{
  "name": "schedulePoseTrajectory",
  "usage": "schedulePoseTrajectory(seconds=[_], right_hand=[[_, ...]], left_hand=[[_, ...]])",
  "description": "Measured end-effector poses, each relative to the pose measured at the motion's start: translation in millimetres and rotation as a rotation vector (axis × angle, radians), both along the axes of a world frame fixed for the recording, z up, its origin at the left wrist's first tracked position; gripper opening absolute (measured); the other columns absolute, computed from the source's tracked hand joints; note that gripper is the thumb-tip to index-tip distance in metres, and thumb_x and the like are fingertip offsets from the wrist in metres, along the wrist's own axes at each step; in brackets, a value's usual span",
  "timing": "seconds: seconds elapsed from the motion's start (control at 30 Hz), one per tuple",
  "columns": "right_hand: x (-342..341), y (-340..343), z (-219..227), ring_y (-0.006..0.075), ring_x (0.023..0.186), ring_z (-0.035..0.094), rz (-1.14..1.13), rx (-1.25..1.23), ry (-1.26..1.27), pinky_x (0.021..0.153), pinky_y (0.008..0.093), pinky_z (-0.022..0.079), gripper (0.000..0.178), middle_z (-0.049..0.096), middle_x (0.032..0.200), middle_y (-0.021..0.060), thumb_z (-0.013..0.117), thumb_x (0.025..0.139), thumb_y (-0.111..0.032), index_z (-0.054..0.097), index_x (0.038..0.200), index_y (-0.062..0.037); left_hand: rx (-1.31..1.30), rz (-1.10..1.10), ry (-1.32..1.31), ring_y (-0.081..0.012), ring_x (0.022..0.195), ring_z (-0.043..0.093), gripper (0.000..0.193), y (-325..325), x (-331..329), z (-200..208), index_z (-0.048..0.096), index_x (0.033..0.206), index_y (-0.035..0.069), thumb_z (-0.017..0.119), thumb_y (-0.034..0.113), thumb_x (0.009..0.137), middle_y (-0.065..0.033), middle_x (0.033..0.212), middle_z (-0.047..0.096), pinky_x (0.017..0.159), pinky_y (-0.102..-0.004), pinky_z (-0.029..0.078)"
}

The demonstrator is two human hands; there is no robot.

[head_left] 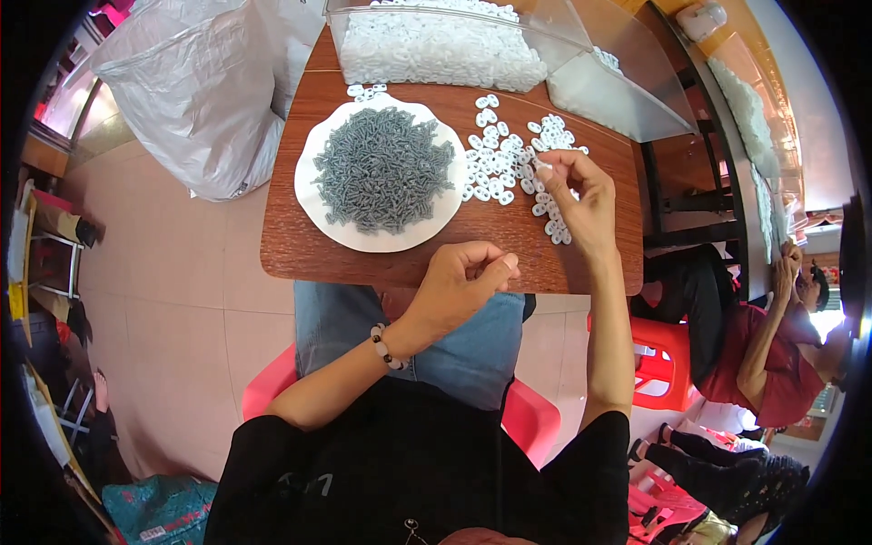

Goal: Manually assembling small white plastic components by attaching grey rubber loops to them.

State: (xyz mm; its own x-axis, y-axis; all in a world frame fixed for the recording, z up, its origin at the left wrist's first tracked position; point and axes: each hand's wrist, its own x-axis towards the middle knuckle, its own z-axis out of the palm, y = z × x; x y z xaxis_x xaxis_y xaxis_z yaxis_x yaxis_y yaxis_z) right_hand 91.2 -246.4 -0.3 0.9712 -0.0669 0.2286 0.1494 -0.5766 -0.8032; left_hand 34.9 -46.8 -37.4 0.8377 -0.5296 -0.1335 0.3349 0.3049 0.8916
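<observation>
My right hand (586, 195) is over the right part of the table, thumb and fingertips closed in a pinch on a small white two-holed plastic piece. Beneath and beside it lie loose white two-holed pieces (490, 163), scattered in a patch. My left hand (468, 286) is at the table's near edge with its fingers curled and the thumb pressed against them; whatever it may hold is hidden. Left of the patch stands a white wavy-rimmed plate (309, 195), heaped with small grey ridged pieces (381, 168) that look like tiny springs or screws.
At the back of the brown table (291, 245), a clear bin (436, 54) is filled with white pieces. A large white sack (195, 100) stands on the floor to the left. On the right, a co-worker in a dark red shirt (790, 363) sits near a red stool (658, 363).
</observation>
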Motion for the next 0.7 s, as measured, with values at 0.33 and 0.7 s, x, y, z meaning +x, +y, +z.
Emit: schedulePoseTrajectory(seconds=[0.33, 0.7], right_hand=[[-65, 14, -4, 0.0087, 0.075, 0.056, 0.028, 0.6, 0.185, 0.07, 0.0215, 0.043, 0.018, 0.064, 0.082, 0.0041, 0.066, 0.086, -0.009, 0.065, 0.1, 0.0021], [-85, 23, -21, 0.008, 0.072, 0.055, -0.032, 0.551, 0.154, 0.068, 0.0212, 0.043, 0.015, 0.064, 0.079, 0.0039, 0.064, 0.089, -0.012, 0.064, 0.096, 0.0009]], left_hand=[[0.51, 0.324, -0.658, -0.008, 0.067, 0.054, 0.012, 52, 42, 46, 0.065, 0.092, 0.001, 0.063, 0.012, 0.086, -0.0019, 0.077, 0.063, 0.062, -0.0226, 0.043], [1.092, 0.192, -1.031, -0.0314, 0.082, 0.055, 0.011, 105, 83, 37, 0.063, 0.084, 0.003, 0.066, 0.008, 0.076, -0.0127, 0.078, 0.055, 0.071, -0.0413, 0.044]])
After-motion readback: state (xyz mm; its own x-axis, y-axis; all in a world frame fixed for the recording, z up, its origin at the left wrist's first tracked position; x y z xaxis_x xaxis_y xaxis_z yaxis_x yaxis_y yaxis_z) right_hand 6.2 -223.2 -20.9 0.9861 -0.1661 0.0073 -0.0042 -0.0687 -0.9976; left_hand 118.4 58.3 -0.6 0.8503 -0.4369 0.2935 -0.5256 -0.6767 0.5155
